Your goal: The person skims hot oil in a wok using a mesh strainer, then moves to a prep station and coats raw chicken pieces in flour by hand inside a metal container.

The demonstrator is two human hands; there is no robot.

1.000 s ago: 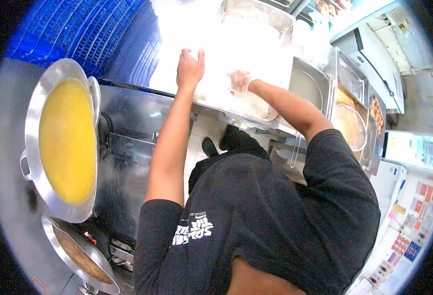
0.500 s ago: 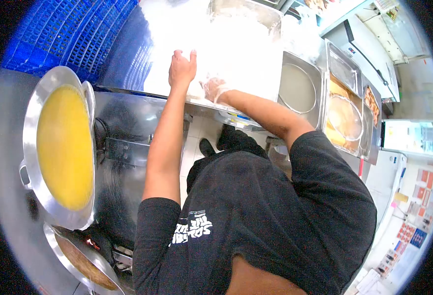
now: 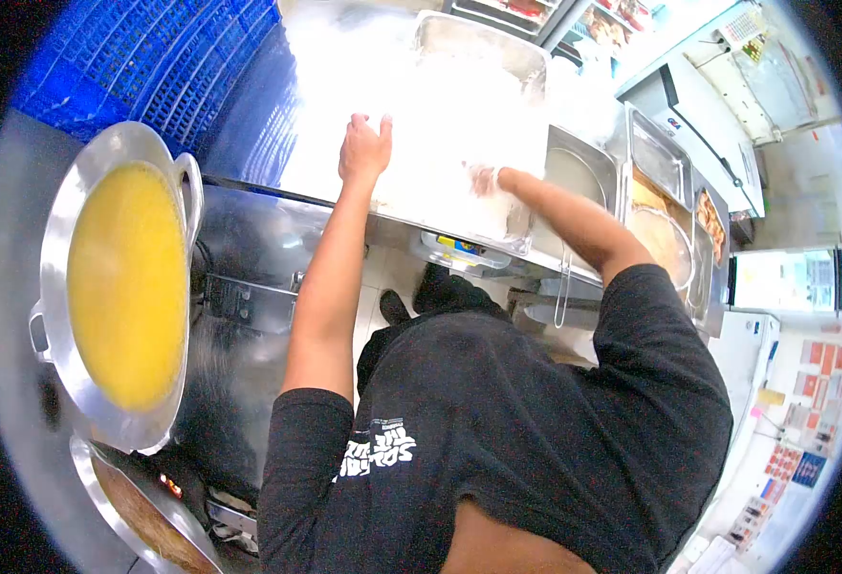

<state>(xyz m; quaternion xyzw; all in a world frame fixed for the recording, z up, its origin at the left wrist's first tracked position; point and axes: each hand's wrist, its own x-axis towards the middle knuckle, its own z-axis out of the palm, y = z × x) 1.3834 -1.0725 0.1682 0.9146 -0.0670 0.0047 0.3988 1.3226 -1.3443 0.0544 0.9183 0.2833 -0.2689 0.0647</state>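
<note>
We are holding our left hand (image 3: 365, 151) part open, thumb standing apart from the fingers, near the bench's (image 3: 258, 143) front edge; glare is hiding whether it is touching anything. Our right hand (image 3: 486, 180), blurred and coated white, is reaching into the front end of the metal tray (image 3: 535, 81), among white powder (image 3: 473, 105); we cannot tell how far its fingers are closing or whether they are gripping anything. Compared with half a second ago, the right hand is sitting farther right, leaving a wider gap between our hands, and a wire handle (image 3: 562, 292) is showing below the bench's front edge. Our black shirt (image 3: 507, 411) is carrying white upside-down lettering, including "THE"; small lettering on the white appliance (image 3: 688, 120) is staying unclear.
</note>
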